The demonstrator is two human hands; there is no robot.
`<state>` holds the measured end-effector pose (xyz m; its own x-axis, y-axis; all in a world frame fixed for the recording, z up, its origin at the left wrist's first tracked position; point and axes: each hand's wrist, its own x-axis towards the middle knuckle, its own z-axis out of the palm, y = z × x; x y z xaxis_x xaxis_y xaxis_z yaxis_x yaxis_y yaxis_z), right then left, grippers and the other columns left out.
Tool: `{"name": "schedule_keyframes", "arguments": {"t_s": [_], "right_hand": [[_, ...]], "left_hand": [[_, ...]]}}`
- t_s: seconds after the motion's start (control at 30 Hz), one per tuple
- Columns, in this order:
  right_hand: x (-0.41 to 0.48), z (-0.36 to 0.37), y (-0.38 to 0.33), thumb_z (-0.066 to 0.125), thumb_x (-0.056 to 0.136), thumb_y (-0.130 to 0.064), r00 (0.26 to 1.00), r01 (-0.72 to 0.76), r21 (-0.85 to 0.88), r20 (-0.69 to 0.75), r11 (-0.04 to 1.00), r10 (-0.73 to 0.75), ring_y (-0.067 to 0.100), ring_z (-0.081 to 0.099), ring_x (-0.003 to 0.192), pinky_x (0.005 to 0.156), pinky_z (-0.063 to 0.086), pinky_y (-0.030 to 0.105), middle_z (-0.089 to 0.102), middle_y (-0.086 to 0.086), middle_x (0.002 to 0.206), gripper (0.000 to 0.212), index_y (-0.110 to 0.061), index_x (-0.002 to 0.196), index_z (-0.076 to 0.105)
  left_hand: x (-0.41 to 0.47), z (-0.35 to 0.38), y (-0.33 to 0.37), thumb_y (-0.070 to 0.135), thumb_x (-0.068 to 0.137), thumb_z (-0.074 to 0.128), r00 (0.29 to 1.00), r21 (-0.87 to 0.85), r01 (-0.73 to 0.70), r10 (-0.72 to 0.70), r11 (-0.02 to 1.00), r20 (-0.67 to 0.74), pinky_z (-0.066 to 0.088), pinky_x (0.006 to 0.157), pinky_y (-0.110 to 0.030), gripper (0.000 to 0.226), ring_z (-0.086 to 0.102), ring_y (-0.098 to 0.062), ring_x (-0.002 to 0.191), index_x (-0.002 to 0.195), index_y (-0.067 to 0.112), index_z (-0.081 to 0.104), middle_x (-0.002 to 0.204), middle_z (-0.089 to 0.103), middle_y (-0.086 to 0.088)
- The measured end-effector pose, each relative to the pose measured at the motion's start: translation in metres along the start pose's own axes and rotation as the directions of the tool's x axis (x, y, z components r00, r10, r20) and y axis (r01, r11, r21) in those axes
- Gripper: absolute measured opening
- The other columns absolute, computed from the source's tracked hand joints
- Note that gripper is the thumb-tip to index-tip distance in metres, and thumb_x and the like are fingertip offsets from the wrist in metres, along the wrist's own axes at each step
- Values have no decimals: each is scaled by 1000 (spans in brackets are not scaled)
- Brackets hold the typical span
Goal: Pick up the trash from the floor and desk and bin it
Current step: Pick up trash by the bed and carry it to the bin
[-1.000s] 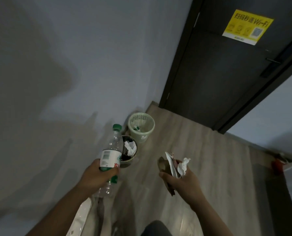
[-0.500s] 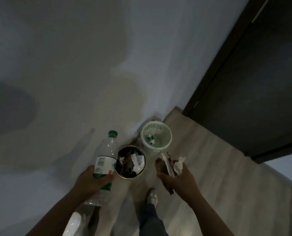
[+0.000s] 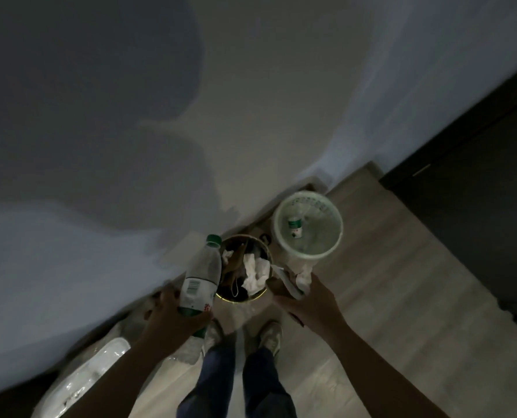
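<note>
- Now, the left hand (image 3: 173,315), lower centre-left of the frame, has its fingers and thumb wrapped round the lower half of a plastic bottle (image 3: 201,276)
- The bottle's long axis runs up the frame with a slight lean right; its green cap (image 3: 213,239) points to the top of the frame, and its base is hidden in the palm
- The right hand (image 3: 311,300), just right of centre, has its fingers curled round a wad of paper scraps (image 3: 299,279); it is too dim to tell the pieces apart
- Both loads hang at the near edge of a dark bin (image 3: 239,300) that holds white tissue (image 3: 255,273); touching its upper right is a pale green basket (image 3: 341,227) with a small bottle (image 3: 295,226) inside
- The step looks like the drop itself, and judging by the contents, paper suits the dark bin and the bottle suits the basket
- To do it well, carry each hand fully over its rim before letting go, since the scraps are light and may drift
- Tip the bottle cap-down so it slides in lengthwise and does not bridge the rim or bounce off
</note>
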<state>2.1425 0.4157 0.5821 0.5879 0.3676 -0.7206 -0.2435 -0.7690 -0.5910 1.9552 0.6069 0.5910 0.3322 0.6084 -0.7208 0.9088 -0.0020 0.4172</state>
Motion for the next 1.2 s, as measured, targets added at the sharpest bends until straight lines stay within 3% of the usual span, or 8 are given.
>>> {"name": "schedule_keyframes", "arguments": {"t_s": [0.1,0.23,0.47,0.6,0.73,0.87,1.03,1.2], "right_hand": [[43,23,20,81,71,-32,998,-62,-22,12,998,63,-3,59,81,51,39,7,56,-14,95,56,-22,117,51],[103,56,53,79,72,-37,990,-138,32,-30,990,139,-9,46,71,47,39,8,51,-16,90,55,-19,115,50],[189,110,110,82,62,-46,975,-221,172,6,960,224,8,54,104,78,39,25,61,-10,117,73,-13,118,49],[225,134,124,78,44,-63,953,-297,244,11,923,304,20,58,110,85,50,33,59,5,126,108,-12,134,47],[261,164,137,83,63,-47,940,-324,318,3,891,341,27,56,117,95,50,42,52,9,134,96,-12,141,39],[290,189,144,74,78,-39,954,-273,170,-79,947,289,24,53,121,82,40,26,51,6,136,80,-14,144,35],[308,209,157,76,75,-44,965,-263,43,-6,964,264,31,40,133,92,42,34,30,9,152,102,-26,154,14],[304,212,163,60,86,-51,972,-229,-226,3,947,236,31,35,137,104,39,37,27,14,153,82,-14,151,25]], "left_hand": [[36,20,-13,37,72,79,1000,27,-7,6,1000,26,45,56,-18,71,57,-14,82,124,8,41,105,56,-3],[87,57,-26,30,73,79,998,38,-14,11,999,58,44,53,-14,69,54,-2,75,125,7,39,103,56,-2],[155,111,-33,25,77,77,1000,36,9,-9,999,-7,31,49,-16,53,38,3,67,102,15,31,81,40,8],[185,129,-47,24,75,78,999,-26,4,-5,1000,-51,33,46,-12,52,43,3,66,103,17,34,80,43,11],[214,143,-72,21,71,80,999,-74,0,-3,997,-36,45,51,-19,55,55,-3,71,104,20,37,83,50,11],[233,147,-92,19,72,80,999,-71,-34,32,997,-20,43,50,-15,53,55,-1,71,103,22,38,84,51,13],[247,152,-104,20,72,80,998,-64,-64,65,996,8,43,48,-12,53,57,-1,72,106,22,40,88,53,12],[253,152,-106,23,72,79,998,-62,-49,51,997,26,46,49,-16,53,58,-3,75,108,21,40,93,55,7]]}}
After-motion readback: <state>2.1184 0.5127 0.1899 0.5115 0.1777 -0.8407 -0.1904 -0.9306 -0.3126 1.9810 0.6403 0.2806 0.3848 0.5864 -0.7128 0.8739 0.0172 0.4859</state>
